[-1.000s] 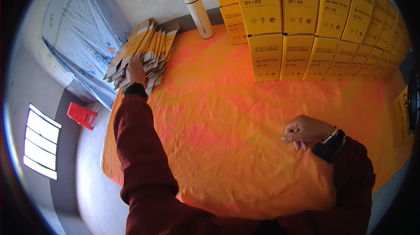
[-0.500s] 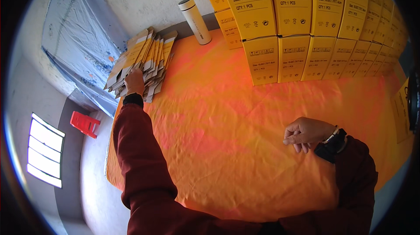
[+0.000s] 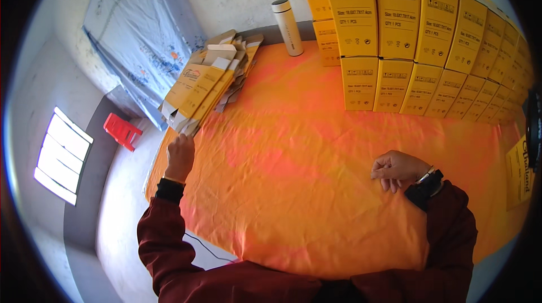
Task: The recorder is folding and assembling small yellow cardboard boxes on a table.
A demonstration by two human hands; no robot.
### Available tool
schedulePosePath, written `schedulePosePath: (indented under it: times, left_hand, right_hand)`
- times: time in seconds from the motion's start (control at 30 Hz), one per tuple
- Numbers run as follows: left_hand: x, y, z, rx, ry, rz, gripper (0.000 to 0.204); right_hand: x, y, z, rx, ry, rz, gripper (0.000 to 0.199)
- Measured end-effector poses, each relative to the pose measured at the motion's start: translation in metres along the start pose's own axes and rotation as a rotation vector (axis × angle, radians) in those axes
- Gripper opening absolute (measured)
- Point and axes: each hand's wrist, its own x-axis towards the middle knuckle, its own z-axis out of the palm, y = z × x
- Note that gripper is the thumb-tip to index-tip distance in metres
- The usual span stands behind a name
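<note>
My left hand [image 3: 180, 158] is closed on the near end of a flattened yellow carton [image 3: 195, 89], which slants over the pile of folded cartons [image 3: 243, 73] at the left side of the table. Grey-white inner flaps show at the carton's ends. Above the orange table cloth [image 3: 293, 190], toward the right, hangs my right hand [image 3: 400, 168], holding nothing, its fingers loosely bent and slightly apart. A dark band circles each wrist.
Two layers of upright yellow boxes [image 3: 398, 15] form a wall at the back right. Left of them stands a white flask [image 3: 288, 29]. Another yellow carton [image 3: 518, 173] is at the right rim beside a dark round object [image 3: 532, 131]. A red stool [image 3: 121, 131] stands on the floor.
My left hand has drawn back toward me from the pile, pulling a flattened carton's near end along. My right hand stays nearly in place. The view has shifted left.
</note>
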Motion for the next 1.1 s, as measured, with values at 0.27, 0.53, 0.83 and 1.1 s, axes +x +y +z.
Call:
schedulePosePath:
  times: [0.27,0.53,0.83,1.1]
  left_hand:
    - [-0.157,0.011,-0.048,0.024,-0.335,0.02,0.003]
    - [-0.167,0.013,-0.072,-0.658,-0.512,-0.295,0.029]
    - [-0.137,0.007,0.0,-0.897,-0.37,-0.662,0.083]
    - [-0.112,0.025,-0.012,-0.814,0.015,-0.575,0.066]
  right_hand:
    - [0.003,-0.002,-0.011,-0.012,0.02,-0.065,0.027]
    - [0.008,0.0,-0.024,-0.004,0.021,-0.125,0.025]
    - [0.012,0.004,-0.025,-0.023,0.019,-0.141,0.025]
    - [0.014,0.011,-0.032,-0.07,0.075,-0.099,0.023]
